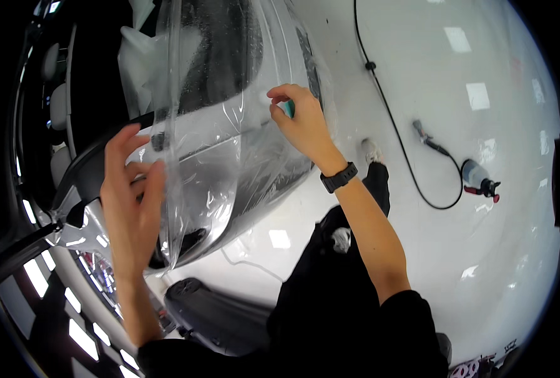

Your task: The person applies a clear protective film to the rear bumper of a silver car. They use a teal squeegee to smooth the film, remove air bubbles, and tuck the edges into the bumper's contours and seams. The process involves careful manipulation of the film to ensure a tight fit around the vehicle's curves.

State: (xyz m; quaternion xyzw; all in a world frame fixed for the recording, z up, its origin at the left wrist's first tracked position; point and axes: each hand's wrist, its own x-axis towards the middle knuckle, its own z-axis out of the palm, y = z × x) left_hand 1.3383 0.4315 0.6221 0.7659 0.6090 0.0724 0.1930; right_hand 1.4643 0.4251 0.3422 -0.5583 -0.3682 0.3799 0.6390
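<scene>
A silver-grey car body panel (217, 151) lies under a sheet of clear plastic film (254, 63), with wrinkles and wet droplets showing on it. My left hand (132, 201) is by the film's folded edge, fingers curved and apart with nothing seen between them; I cannot tell whether the thumb touches the film. Over the film's right part is my right hand (302, 123), its thumb and fingers curled. A small teal piece (290, 108) shows inside that hand, mostly hidden by it. The wrist has a black watch.
A black hose (396, 126) runs over the pale, glossy floor to the right. Beside it lie a handheld tool (428, 135) and a spray bottle (475, 179) with a red-and-black head. Behind me at the lower left sits a dark grey padded object (210, 315). My shoe (372, 151) is near the car.
</scene>
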